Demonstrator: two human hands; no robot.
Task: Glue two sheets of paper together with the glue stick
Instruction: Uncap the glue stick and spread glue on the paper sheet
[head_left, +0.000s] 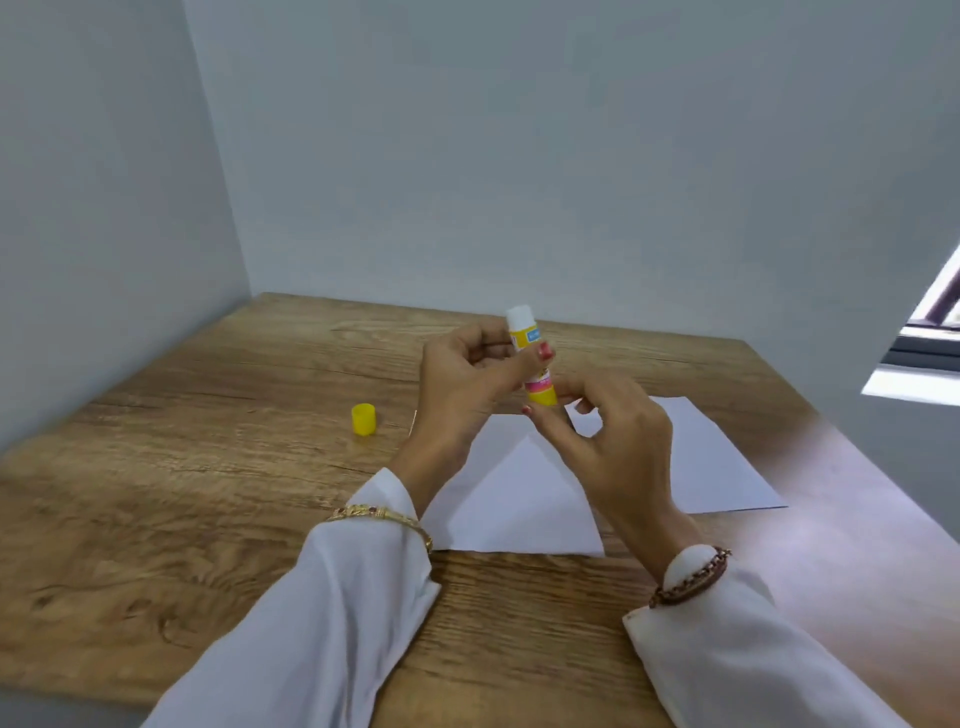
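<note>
Above the paper sheets (519, 499), both hands grip the uncapped glue stick (530, 338): left hand (467, 379), right hand (608, 431)

Yellow glue stick (531, 358) with white tip, yellow cap (363, 419), white sheets (519, 499), brown wood-grain table (208, 493), white sleeves (322, 613), pale grey walls (519, 156)

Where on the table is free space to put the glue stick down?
Bare wood lies left of the yellow cap, up to the left wall, and along the near edge of the table left of the left sleeve. The middle is crowded: both sheets of paper and both hands holding the glue stick.
</note>
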